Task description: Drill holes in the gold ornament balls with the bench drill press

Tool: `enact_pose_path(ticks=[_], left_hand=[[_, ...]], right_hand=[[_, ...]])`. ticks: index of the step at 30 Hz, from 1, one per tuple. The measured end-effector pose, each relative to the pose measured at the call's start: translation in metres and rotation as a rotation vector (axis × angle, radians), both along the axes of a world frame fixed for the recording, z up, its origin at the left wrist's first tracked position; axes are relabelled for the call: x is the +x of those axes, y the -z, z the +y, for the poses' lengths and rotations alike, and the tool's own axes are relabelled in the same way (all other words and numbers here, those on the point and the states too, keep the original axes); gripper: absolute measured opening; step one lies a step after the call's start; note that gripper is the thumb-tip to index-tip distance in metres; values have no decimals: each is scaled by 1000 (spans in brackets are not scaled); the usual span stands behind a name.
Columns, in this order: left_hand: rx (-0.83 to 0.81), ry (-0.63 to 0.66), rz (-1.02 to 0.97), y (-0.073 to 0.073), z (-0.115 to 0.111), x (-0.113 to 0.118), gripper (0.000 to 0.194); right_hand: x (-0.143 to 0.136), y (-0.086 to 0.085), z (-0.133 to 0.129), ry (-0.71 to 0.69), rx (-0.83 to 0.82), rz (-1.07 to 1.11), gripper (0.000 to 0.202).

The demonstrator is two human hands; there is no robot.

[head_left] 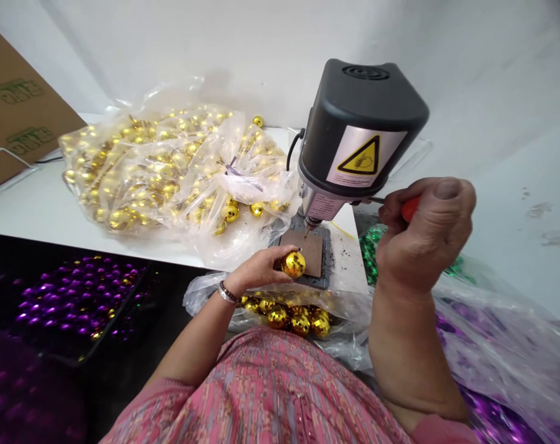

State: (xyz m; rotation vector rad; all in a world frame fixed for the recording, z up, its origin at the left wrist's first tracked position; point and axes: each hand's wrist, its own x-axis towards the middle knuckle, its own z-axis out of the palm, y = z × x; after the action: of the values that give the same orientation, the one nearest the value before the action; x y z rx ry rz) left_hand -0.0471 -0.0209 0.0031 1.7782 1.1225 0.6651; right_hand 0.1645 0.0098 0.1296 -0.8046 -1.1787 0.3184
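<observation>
Between the thumb and fingers of my left hand (266, 268) is a gold mirrored ball (293, 264) with dark specks on top. It is held at the near edge of the drill press base (327, 253), in front of a brown pad (303, 243). Above the pad hangs the thin drill bit (307, 233) of a black bench drill press (367, 117), apart from the ball. My right hand (428, 228) is closed around the red knob (409, 209) of the press's feed lever, to the right of the motor housing.
A large clear bag (169, 172) of gold balls covers much of the white table (25, 213). Several gold balls (301, 320) lie in an open bag by my lap. Purple balls (81, 296) fill a crate at lower left. Green balls (371, 246) and purple ones (497, 413) are at right.
</observation>
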Motion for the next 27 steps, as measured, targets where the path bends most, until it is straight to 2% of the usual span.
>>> enact_pose_path(ticks=[2, 4, 5, 7, 9, 10, 12, 14, 17, 19, 20, 24, 27], left_hand=[[-9, 56, 39, -2, -8, -11, 78], [23, -10, 78, -4, -6, -24, 74], [64, -105, 104, -5, -1, -30, 64], [176, -378, 191, -6, 15, -44, 41], [263, -631, 358, -9, 35, -57, 36], [271, -705, 460, -11, 45, -63, 39], [218, -744, 673, -16, 63, -72, 44], [118, -717, 855, -19, 74, -78, 46], [9, -714, 983, -19, 79, -81, 49], [25, -681, 933, -15, 75, -80, 53], [58, -640, 846, -13, 71, -79, 55], [181, -417, 264, -6, 44, -71, 59], [256, -346, 69, -8, 24, -62, 58]], right_hand=[[0, 0, -2, 9, -10, -4, 41], [-1, -1, -4, 11, -12, 4, 41], [-1, -1, -4, 10, -10, 11, 42], [-1, 0, -5, 9, -3, 24, 42], [0, 2, -5, 14, 3, 21, 43], [1, 3, -5, 19, 2, 7, 43], [3, 5, -5, 28, -2, -33, 43], [4, 7, -5, 32, -7, -66, 44], [5, 8, -6, 36, 1, -71, 44], [5, 8, -7, 27, 10, -72, 42], [4, 8, -8, 19, 11, -72, 42], [1, 7, -9, 15, 13, -54, 41], [0, 7, -8, 8, 41, -44, 41]])
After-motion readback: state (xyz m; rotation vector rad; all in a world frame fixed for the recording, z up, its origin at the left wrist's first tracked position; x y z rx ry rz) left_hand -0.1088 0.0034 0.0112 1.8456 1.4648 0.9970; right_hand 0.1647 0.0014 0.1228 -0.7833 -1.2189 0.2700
